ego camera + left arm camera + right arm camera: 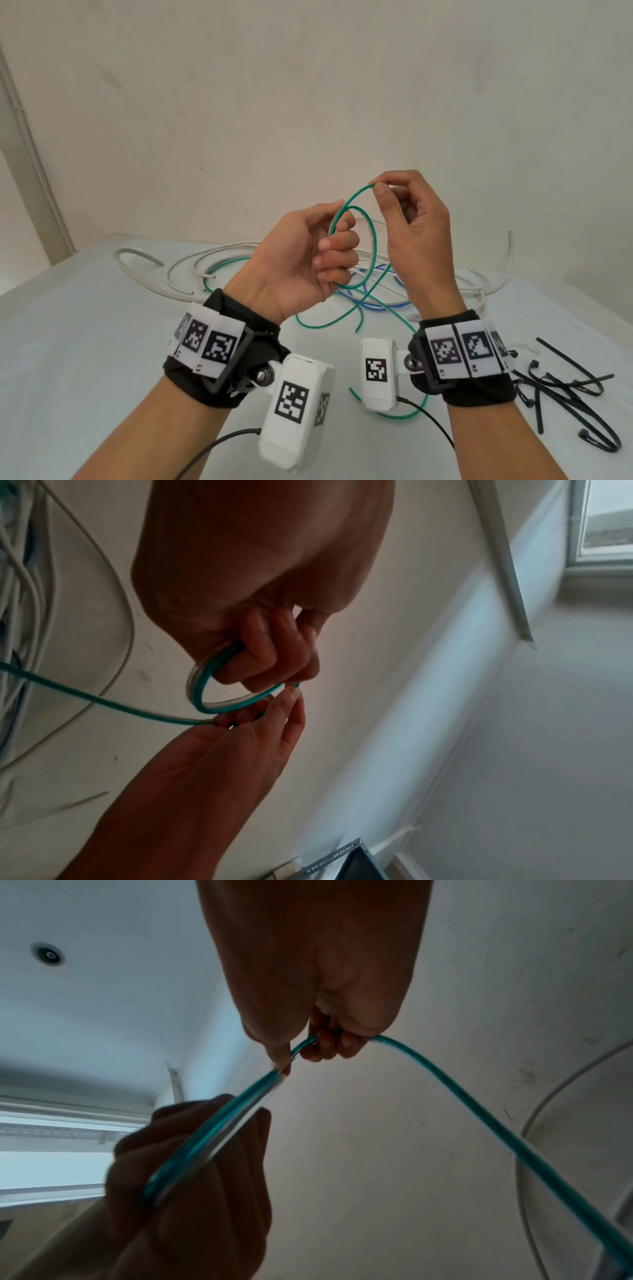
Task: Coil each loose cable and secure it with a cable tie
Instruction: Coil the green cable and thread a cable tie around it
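Both hands are raised above the table. My left hand (325, 253) has its fingers curled round one side of a small coil of green cable (372, 240). My right hand (378, 192) pinches the top of the same cable between thumb and forefinger, just right of the left hand. In the left wrist view the left hand (260, 647) grips the green coil (202, 688), with a pale clear strand beside it. The right hand (246, 748) meets the coil from below. In the right wrist view the right hand (329, 1045) pinches the green cable (479, 1107), which runs down to the right.
The cable's loose tail (325, 323) trails onto the white table (85, 342). Behind the hands lies a tangle of white cables (191, 270) and blue cables (383, 301). Several black cable ties (565, 387) lie at the right, near my right wrist.
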